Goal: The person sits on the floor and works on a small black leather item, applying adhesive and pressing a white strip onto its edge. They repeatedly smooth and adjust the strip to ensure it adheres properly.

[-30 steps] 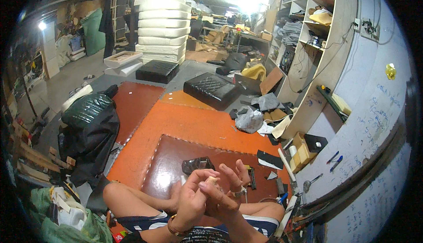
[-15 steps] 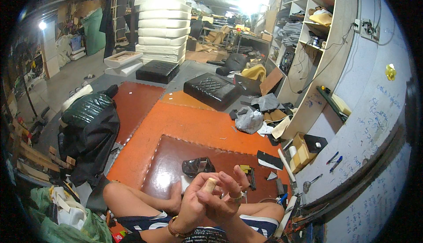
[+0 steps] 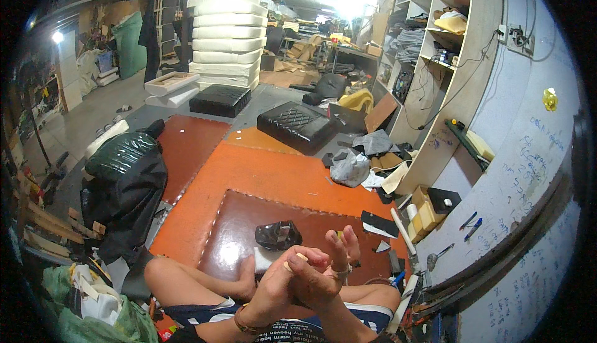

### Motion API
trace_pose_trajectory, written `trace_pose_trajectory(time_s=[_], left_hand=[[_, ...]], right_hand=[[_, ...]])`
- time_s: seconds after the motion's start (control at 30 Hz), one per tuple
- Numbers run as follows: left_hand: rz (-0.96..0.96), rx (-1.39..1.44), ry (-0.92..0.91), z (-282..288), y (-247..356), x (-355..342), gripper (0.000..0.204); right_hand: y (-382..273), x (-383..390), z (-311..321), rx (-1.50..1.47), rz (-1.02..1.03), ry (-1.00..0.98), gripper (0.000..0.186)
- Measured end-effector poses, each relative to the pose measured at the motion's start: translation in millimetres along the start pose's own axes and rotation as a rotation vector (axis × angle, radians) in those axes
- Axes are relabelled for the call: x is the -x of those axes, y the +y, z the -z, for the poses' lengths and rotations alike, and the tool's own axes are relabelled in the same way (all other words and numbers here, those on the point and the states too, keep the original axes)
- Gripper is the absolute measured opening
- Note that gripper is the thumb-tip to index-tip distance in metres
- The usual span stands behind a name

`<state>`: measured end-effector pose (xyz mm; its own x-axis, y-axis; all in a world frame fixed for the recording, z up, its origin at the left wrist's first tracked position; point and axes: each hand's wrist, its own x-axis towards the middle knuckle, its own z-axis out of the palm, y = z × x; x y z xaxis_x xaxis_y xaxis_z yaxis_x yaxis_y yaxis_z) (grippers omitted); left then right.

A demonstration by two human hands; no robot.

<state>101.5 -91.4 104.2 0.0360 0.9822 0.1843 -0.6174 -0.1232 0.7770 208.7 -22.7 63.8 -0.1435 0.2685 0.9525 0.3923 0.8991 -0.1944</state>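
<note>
My left hand and my right hand meet over my lap, pressed together. The left one is closed, its fingers curled toward the right palm. A small pale yellow piece peeks out between the left fingers and the right thumb; most of it is hidden, so its kind is unclear. The right thumb bends over it while other right fingers point up, apart. Just beyond the hands, a glossy black padded piece lies on the brown mat, with a white piece partly behind the left hand.
Black quilted cushions lie farther off on the floor, before a stack of white foam blocks. A black bundle stands at the left. Grey plastic bags and scraps sit by the shelving at right.
The hands have closed tighter, and the pale piece shows less than before. My right fingers have risen and swung slightly right. The view has shifted slightly.
</note>
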Motion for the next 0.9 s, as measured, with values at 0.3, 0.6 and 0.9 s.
trace_pose_trajectory(time_s=[0.3, 0.6, 0.9], left_hand=[[0.050, 0.043, 0.094, -6, -9, 1, 0.043], [0.161, 0.227, 0.088, -12, -6, -3, 0.040], [0.032, -0.134, 0.139, -7, -5, -1, 0.020]], right_hand=[[-5, -8, 4, -0.068, 0.065, 0.018, 0.042], [5, 25, -3, -0.189, -0.034, -0.009, 0.030], [-11, -20, 11, -0.065, 0.010, -0.099, 0.039]])
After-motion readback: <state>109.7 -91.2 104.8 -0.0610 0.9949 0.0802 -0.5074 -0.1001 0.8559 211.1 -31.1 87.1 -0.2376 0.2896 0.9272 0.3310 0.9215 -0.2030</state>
